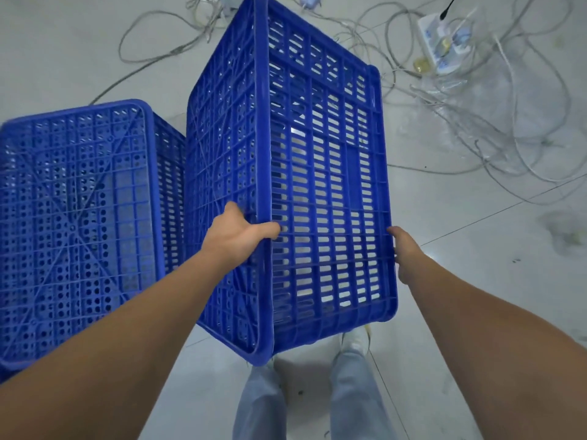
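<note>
A blue slotted plastic crate [320, 160] is held up off the floor, turned on its side, with its perforated bottom facing left and a long slotted wall facing me. My left hand [236, 231] grips the near-left edge, thumb on the slotted wall and fingers round the corner onto the bottom. My right hand [405, 252] holds the right rim, its fingers wrapped behind it and hidden. A second blue crate [76, 217] lies upside down on the floor to the left, close beside the lifted one.
Pale tiled floor all around. A tangle of grey cables [476, 128] spreads across the upper right and top, with a white power strip [441, 42] among them. My legs in light jeans [352, 395] and white shoes stand just below the lifted crate.
</note>
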`<move>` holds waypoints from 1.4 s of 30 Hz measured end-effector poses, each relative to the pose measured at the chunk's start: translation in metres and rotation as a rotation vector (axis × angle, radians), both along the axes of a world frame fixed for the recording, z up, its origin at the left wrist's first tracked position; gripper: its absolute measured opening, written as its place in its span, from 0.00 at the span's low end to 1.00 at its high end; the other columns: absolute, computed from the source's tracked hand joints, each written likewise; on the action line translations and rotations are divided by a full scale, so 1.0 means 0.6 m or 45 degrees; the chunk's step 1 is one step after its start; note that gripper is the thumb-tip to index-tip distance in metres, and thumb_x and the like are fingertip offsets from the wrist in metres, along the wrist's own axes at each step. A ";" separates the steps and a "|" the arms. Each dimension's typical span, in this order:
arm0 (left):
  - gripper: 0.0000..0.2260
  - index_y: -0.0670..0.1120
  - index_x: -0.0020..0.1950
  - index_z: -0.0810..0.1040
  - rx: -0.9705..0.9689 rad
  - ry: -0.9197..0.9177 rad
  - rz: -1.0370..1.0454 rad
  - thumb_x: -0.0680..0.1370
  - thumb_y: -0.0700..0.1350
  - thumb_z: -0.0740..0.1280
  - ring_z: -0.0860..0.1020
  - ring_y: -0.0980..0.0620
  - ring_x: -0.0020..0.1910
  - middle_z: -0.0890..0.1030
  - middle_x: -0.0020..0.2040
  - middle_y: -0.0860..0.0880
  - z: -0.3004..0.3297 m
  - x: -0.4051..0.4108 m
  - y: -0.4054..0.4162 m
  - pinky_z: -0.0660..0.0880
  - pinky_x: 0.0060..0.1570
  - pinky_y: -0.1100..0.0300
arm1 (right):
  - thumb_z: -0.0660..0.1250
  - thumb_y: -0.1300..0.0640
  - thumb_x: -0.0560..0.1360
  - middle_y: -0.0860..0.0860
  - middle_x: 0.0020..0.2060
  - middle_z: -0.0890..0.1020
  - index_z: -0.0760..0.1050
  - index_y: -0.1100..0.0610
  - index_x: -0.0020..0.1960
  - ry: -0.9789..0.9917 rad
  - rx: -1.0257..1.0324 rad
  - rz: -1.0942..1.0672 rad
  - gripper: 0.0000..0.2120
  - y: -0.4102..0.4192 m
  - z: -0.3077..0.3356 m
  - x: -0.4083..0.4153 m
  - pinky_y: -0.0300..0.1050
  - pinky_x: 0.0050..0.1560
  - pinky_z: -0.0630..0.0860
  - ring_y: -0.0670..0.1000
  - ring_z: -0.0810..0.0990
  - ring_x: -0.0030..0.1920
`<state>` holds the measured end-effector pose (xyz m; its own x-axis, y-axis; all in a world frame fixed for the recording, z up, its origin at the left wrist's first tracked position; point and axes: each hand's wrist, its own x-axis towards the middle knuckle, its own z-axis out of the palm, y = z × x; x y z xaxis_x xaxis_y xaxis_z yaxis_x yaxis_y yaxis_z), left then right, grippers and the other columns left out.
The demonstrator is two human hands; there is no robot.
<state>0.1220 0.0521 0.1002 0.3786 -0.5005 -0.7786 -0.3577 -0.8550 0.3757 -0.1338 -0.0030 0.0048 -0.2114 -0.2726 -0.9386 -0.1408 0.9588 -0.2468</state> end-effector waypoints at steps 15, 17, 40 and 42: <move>0.24 0.45 0.58 0.63 0.024 0.375 0.464 0.66 0.44 0.69 0.69 0.46 0.51 0.68 0.51 0.48 -0.061 0.002 0.058 0.71 0.49 0.44 | 0.68 0.53 0.76 0.56 0.39 0.79 0.72 0.64 0.46 0.098 -0.234 0.004 0.13 -0.047 0.020 -0.045 0.55 0.48 0.79 0.58 0.79 0.41; 0.21 0.44 0.57 0.64 -0.001 0.413 0.565 0.67 0.40 0.67 0.71 0.48 0.45 0.69 0.52 0.46 -0.075 0.004 0.073 0.70 0.40 0.51 | 0.68 0.53 0.76 0.57 0.44 0.78 0.71 0.63 0.51 0.076 -0.233 0.064 0.13 -0.052 0.019 -0.045 0.53 0.48 0.77 0.59 0.77 0.47; 0.30 0.44 0.78 0.52 -0.223 -0.173 0.781 0.80 0.47 0.63 0.73 0.44 0.63 0.71 0.68 0.45 -0.138 -0.008 0.111 0.72 0.60 0.50 | 0.64 0.48 0.78 0.55 0.46 0.82 0.77 0.60 0.52 0.043 -0.259 0.247 0.15 0.010 -0.005 0.020 0.58 0.62 0.74 0.60 0.80 0.52; 0.36 0.44 0.79 0.48 -0.216 -0.386 0.542 0.78 0.49 0.65 0.56 0.45 0.77 0.54 0.79 0.44 -0.139 -0.044 0.117 0.57 0.74 0.49 | 0.66 0.47 0.76 0.57 0.43 0.85 0.79 0.62 0.49 0.008 -0.214 0.227 0.17 0.012 -0.002 0.013 0.60 0.60 0.75 0.61 0.81 0.49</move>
<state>0.0955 0.1222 0.0166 0.7701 -0.3629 -0.5246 -0.1069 -0.8842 0.4547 -0.1258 0.0039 0.0034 -0.1521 -0.4584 -0.8756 -0.3060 0.8643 -0.3993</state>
